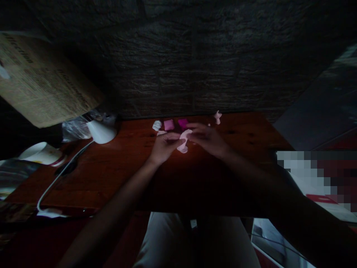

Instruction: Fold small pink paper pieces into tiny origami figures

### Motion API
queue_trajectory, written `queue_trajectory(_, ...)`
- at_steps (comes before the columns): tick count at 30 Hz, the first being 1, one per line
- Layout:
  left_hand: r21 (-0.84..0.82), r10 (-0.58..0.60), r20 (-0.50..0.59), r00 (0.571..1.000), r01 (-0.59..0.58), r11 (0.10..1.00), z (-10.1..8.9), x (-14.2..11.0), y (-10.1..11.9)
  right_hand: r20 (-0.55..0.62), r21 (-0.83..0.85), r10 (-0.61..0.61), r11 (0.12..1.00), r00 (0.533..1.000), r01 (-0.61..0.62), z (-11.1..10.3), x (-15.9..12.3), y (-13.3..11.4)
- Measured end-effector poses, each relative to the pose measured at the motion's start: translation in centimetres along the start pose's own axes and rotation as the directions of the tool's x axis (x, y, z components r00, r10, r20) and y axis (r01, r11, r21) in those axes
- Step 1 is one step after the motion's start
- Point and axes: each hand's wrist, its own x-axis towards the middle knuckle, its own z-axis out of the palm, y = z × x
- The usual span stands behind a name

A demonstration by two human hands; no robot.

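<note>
A pale pink piece of modelling clay, flattened and curved, is pinched between the fingers of both my hands above the wooden table. My left hand grips its left side, thumb on top. My right hand holds the upper right side between thumb and fingers. At the lower end of the piece hangs a rounded pale pink part. Just behind the hands lie a white crumpled lump, a pink block and a magenta block, partly covered by my right fingers.
A small pale pink clay shape stands near the table's back edge. On the left are a white lamp base with a cable, a paper cup lying tilted and a printed brown paper shade or bag. A dark brick wall rises behind the table.
</note>
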Motion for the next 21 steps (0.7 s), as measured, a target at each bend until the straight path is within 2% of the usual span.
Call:
queue_trajectory(2,0.005,-0.002,-0.019,1.0,0.002,1.0,-0.3,0.1,-0.1,0.006,-0.108,-0.067,0.992,0.998,0.067,0.0,-0.2,-0.1)
queue_trajectory(4,0.015,-0.007,-0.064,0.998,0.008,1.0,-0.5,0.1,-0.2,-0.01,-0.221,-0.089,0.972,0.996,0.085,0.1,-0.3,-0.1)
queue_trajectory(8,0.076,0.008,-0.135,0.991,0.002,0.997,-0.5,0.2,-0.5,-0.089,-0.345,-0.074,0.938,0.993,0.039,0.5,-0.5,0.2)
queue_trajectory(12,0.059,0.004,-0.12,0.993,0.003,0.998,-0.2,0.1,-0.4,-0.152,-0.426,-0.042,0.904,0.987,-0.028,0.7,-0.6,0.1)
queue_trajectory(15,0.019,-0.013,-0.049,0.999,0.014,1.0,-0.8,0.0,0.1,-0.162,-0.48,0.004,0.873,0.987,-0.083,0.7,-0.7,-0.2)
queue_trajectory(17,-0.009,-0.066,0.104,0.992,0.067,0.998,-1.6,-0.1,0.5,-0.166,-0.495,0.047,0.86,0.985,-0.124,0.6,-0.7,-0.4)
queue_trajectory(19,-0.02,-0.086,0.256,0.963,0.094,0.995,-2.6,-0.2,1.0,-0.162,-0.496,0.071,0.857,0.984,-0.143,0.6,-0.6,-0.4)
queue_trajectory(21,-0.013,-0.068,0.304,0.95,0.075,0.997,-3.3,-0.2,1.2,-0.147,-0.487,0.064,0.864,0.987,-0.129,0.6,-0.6,-0.2)
